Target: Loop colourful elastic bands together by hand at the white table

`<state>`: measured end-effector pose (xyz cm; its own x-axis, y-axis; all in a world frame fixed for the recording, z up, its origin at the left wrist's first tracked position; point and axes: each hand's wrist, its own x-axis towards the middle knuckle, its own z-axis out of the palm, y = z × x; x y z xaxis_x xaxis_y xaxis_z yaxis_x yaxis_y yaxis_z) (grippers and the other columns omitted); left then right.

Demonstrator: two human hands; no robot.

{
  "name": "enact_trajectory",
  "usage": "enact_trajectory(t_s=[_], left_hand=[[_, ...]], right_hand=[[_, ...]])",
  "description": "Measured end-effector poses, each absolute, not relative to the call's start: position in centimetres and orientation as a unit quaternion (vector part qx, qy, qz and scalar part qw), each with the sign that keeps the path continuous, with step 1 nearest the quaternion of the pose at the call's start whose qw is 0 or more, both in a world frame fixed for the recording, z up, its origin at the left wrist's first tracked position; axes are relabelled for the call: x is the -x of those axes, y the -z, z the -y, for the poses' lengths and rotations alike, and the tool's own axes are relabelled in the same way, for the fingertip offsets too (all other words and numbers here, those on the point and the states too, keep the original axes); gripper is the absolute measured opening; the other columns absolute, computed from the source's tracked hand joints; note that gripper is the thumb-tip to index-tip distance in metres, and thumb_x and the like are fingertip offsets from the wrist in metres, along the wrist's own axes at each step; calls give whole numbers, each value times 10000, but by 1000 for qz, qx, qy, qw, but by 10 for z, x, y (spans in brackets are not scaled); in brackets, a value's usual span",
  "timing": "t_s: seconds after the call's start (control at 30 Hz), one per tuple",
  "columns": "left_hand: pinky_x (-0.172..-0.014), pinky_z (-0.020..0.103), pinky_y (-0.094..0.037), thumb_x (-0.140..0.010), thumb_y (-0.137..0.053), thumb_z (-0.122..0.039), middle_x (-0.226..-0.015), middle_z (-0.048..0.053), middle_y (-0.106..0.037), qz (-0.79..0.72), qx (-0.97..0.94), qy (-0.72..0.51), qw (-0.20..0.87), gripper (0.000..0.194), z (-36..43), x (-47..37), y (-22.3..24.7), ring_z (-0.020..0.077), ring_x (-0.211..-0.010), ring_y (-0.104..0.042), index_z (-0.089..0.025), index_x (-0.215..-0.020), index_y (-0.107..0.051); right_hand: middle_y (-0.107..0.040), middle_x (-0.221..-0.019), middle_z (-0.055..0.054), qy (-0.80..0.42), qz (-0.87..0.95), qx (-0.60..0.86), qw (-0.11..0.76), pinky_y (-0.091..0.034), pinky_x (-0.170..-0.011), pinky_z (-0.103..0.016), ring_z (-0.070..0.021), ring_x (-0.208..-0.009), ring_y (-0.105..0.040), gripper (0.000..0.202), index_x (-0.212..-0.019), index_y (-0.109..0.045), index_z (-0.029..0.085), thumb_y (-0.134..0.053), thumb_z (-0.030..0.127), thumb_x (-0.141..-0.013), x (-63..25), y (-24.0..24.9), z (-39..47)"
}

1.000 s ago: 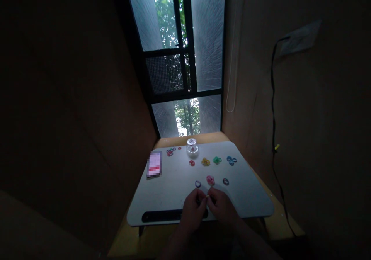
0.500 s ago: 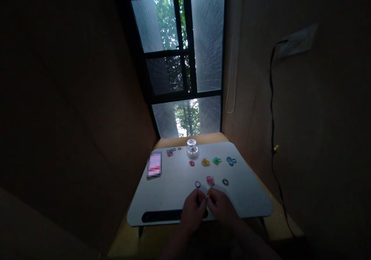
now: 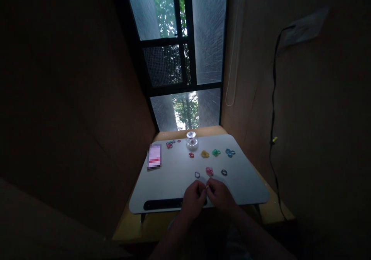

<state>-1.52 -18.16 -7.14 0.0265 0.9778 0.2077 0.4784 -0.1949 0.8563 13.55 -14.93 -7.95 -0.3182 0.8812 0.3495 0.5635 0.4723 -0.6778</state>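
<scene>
My left hand and my right hand meet over the front edge of the white table. Thumbs and forefingers are pinched together around a small yellow elastic band, mostly hidden by the fingertips. Just beyond the fingers lie a lilac hair tie, a bunch of pink hair ties and a dark hair tie. A row farther back holds red hair ties, yellow hair ties, green hair ties and blue hair ties.
A clear round container stands at the back of the folding table. Mixed hair ties lie at the back left, near a blurred pink card or phone. A black slot runs along the front edge. Walls close in on both sides.
The view has tipped down a little, so the table sits higher in the picture. Both hands stay pinched together at the yellow band; the hair ties on the table look unmoved.
</scene>
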Motion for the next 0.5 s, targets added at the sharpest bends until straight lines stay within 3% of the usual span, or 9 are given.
enact_trajectory(t_s=[0.5], left_hand=[[-619,254,-348,-879,-528,-270,-716,-31,-567,-554,-676,-393,287,78,184,16,71,136,-658,-509,-203,-849,-550]], right_hand=[[-560,-649,12,-222,784,454,360,-326,-605,-248,-142,-626,-510,144,-697,-517,207,-468,161,-824,-136,79,149]])
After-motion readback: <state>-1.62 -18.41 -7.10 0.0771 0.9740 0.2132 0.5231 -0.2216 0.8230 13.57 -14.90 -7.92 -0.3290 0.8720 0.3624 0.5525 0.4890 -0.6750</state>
